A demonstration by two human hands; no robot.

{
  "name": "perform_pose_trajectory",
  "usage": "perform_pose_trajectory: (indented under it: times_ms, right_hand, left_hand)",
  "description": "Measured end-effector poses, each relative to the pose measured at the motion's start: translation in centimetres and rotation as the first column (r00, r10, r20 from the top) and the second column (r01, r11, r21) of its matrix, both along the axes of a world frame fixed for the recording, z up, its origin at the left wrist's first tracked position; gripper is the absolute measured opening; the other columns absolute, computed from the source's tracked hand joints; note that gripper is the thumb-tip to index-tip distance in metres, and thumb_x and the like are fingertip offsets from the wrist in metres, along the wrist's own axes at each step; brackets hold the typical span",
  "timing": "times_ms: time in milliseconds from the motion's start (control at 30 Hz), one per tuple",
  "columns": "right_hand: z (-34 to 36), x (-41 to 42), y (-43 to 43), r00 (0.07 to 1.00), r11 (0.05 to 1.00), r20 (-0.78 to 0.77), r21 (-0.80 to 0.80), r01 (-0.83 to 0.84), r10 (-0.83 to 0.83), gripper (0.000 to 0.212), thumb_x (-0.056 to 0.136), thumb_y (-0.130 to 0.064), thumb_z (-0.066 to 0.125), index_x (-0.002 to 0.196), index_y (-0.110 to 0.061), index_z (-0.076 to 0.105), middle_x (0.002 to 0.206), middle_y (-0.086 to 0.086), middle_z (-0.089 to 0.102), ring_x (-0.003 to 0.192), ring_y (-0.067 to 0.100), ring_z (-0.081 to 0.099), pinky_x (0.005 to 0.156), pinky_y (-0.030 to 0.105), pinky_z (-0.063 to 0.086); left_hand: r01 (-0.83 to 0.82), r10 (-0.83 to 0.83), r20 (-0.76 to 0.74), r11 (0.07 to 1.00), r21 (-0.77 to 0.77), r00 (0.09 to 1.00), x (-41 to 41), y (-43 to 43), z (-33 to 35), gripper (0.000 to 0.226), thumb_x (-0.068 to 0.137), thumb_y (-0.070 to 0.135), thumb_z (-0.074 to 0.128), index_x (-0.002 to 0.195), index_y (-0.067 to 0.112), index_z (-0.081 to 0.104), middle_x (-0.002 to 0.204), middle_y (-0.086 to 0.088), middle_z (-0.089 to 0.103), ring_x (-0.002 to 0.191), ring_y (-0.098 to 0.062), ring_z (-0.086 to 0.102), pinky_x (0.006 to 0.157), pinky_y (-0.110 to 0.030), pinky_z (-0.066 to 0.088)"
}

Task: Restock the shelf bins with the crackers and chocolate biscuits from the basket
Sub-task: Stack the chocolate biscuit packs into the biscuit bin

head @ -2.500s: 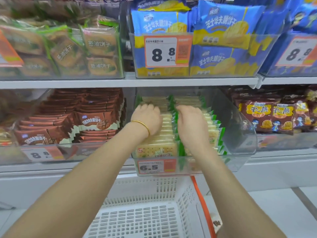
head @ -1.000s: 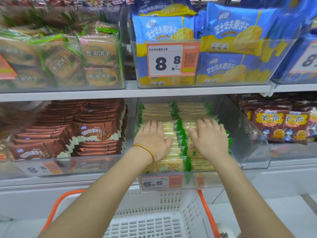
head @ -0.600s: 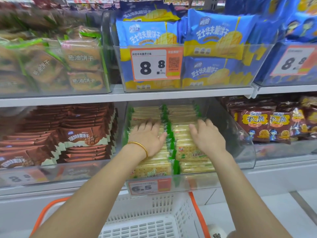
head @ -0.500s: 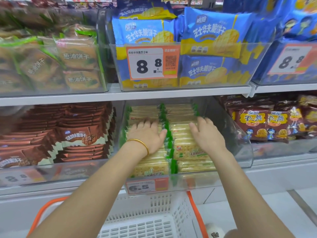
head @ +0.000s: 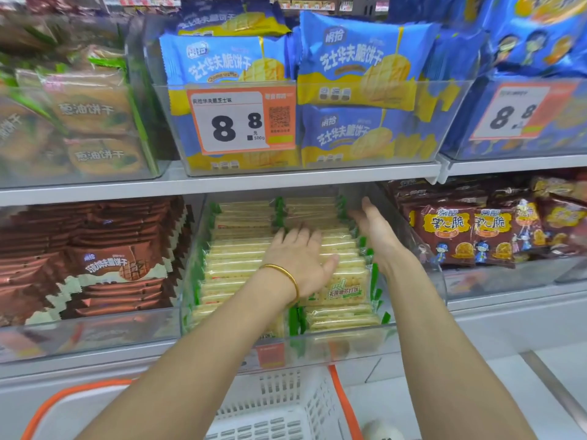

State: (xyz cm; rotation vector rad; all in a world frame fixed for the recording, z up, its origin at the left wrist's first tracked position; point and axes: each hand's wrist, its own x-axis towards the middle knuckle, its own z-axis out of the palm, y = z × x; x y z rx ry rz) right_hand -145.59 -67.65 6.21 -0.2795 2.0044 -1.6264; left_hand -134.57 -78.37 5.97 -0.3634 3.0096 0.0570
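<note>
A clear shelf bin [head: 413, 328] on the lower shelf holds two rows of pale cracker packs [head: 241, 258] with green ends. My left hand [head: 298, 258], a gold bangle on its wrist, lies flat with straight fingers across the packs between the two rows. Along the right side of the right row is my right hand [head: 374, 230], fingers straight, next to the bin's right wall. Brown chocolate biscuit packs [head: 108, 265] fill the bin to the left. The white basket [head: 276, 414] with orange handles sits below; the part of its inside that shows is bare.
On the upper shelf stand bins of blue wafer packs [head: 359, 68] with an 8.8 price tag [head: 241, 119] and green-edged biscuit packs [head: 85, 122]. Red-brown snack bags [head: 476, 233] fill the lower right bin. Pale floor shows at the lower right.
My left hand has slid right onto the middle of the packs. My right hand has turned on edge and moved to the right row's outer side. The camera has moved closer.
</note>
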Motion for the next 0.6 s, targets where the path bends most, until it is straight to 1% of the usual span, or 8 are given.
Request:
perform_pose_trajectory:
  times_ms: [100, 167, 233, 300, 333, 400, 500, 600]
  right_hand:
    - [0.0, 0.0, 0.1, 1.000, 1.000, -0.012, 0.001, -0.016, 0.016, 0.062, 0.099, -0.057, 0.014, 0.148, -0.023, 0.032, 0.155, 0.001, 0.028, 0.144, 0.019, 0.022, 0.116, 0.040, 0.010]
    - [0.0, 0.2, 0.3, 1.000, 1.000, -0.027, 0.020, 0.011, -0.010, 0.067, 0.095, -0.065, 0.016, 0.149, -0.026, 0.030, 0.155, -0.001, 0.027, 0.143, 0.019, 0.023, 0.115, 0.042, 0.013]
    - [-0.2, 1.1, 1.3, 0.993, 0.997, -0.099, 0.046, 0.068, -0.064, 0.070, 0.094, -0.067, 0.018, 0.150, -0.026, 0.027, 0.155, -0.003, 0.026, 0.143, 0.017, 0.024, 0.115, 0.040, 0.015]
    - [-0.9, 2.5, 2.8, 0.979, 0.995, -0.184, 0.037, 0.097, -0.089, 0.070, 0.094, -0.066, 0.017, 0.149, -0.024, 0.029, 0.155, -0.003, 0.028, 0.141, 0.014, 0.027, 0.117, 0.039, 0.017]
    - [-1.4, 3.4, 3.5, 0.976, 0.993, -0.193, 0.029, 0.111, -0.104, 0.069, 0.095, -0.065, 0.018, 0.149, -0.023, 0.030, 0.155, -0.003, 0.029, 0.141, 0.013, 0.028, 0.117, 0.038, 0.018]
    - [-1.9, 5.3, 4.4, 0.974, 0.989, -0.187, 0.047, 0.138, -0.127, 0.064, 0.098, -0.059, 0.017, 0.148, -0.022, 0.032, 0.153, -0.004, 0.031, 0.141, 0.015, 0.029, 0.114, 0.036, 0.020]
    - [-1.3, 7.0, 4.1, 0.981, 0.993, -0.168, 0.059, 0.105, -0.094, 0.060, 0.099, -0.054, 0.017, 0.149, -0.022, 0.030, 0.154, -0.003, 0.029, 0.141, 0.014, 0.026, 0.112, 0.032, 0.020]
    - [-0.4, 7.6, 4.3, 0.979, 0.991, -0.173, 0.050, 0.121, -0.111, 0.060, 0.099, -0.054, 0.017, 0.150, -0.022, 0.026, 0.156, -0.003, 0.026, 0.142, 0.014, 0.024, 0.114, 0.032, 0.018]
  left_hand:
    - [-0.026, 0.027, 0.024, 0.999, -0.038, 0.999, -0.3, 0.5, -0.2, 0.070, 0.096, 0.056, 0.010, 0.151, 0.015, 0.000, 0.160, -0.006, 0.001, 0.146, -0.021, 0.000, 0.119, -0.043, -0.002]
    - [-0.029, 0.030, 0.011, 0.999, -0.034, 0.999, -0.1, 0.5, 0.0, 0.070, 0.096, 0.057, 0.009, 0.152, 0.016, 0.000, 0.160, -0.005, 0.001, 0.146, -0.020, -0.001, 0.119, -0.043, -0.003]
    - [-0.019, 0.019, 0.006, 0.999, -0.032, 1.000, 0.2, 0.7, 0.1, 0.069, 0.096, 0.057, 0.007, 0.152, 0.017, -0.001, 0.160, -0.005, -0.001, 0.146, -0.019, -0.003, 0.118, -0.043, -0.005]
    - [-0.005, 0.006, 0.034, 0.999, -0.045, 0.999, 0.5, 1.3, -0.1, 0.069, 0.096, 0.056, 0.005, 0.152, 0.017, -0.005, 0.159, -0.005, -0.006, 0.146, -0.018, -0.008, 0.118, -0.043, -0.006]
    - [-0.003, 0.006, 0.049, 0.999, -0.051, 0.999, 0.6, 1.4, -0.2, 0.068, 0.096, 0.056, 0.004, 0.151, 0.018, -0.007, 0.159, -0.005, -0.009, 0.146, -0.018, -0.009, 0.118, -0.043, -0.007]
    - [-0.014, 0.017, 0.054, 0.998, -0.054, 0.998, 0.5, 1.5, -0.5, 0.068, 0.096, 0.055, 0.004, 0.151, 0.018, -0.009, 0.159, -0.006, -0.010, 0.146, -0.018, -0.010, 0.118, -0.042, -0.006]
    - [-0.034, 0.037, 0.045, 0.998, -0.058, 0.998, 0.4, 1.6, -0.5, 0.066, 0.097, 0.054, 0.005, 0.151, 0.018, -0.007, 0.159, -0.006, -0.008, 0.146, -0.018, -0.008, 0.118, -0.042, -0.005]
    - [-0.023, 0.023, 0.003, 0.999, 0.042, 1.000, 1.6, 1.5, 0.8, 0.064, 0.098, 0.053, 0.005, 0.152, 0.019, -0.005, 0.159, -0.005, -0.007, 0.146, -0.017, -0.007, 0.119, -0.039, -0.004]
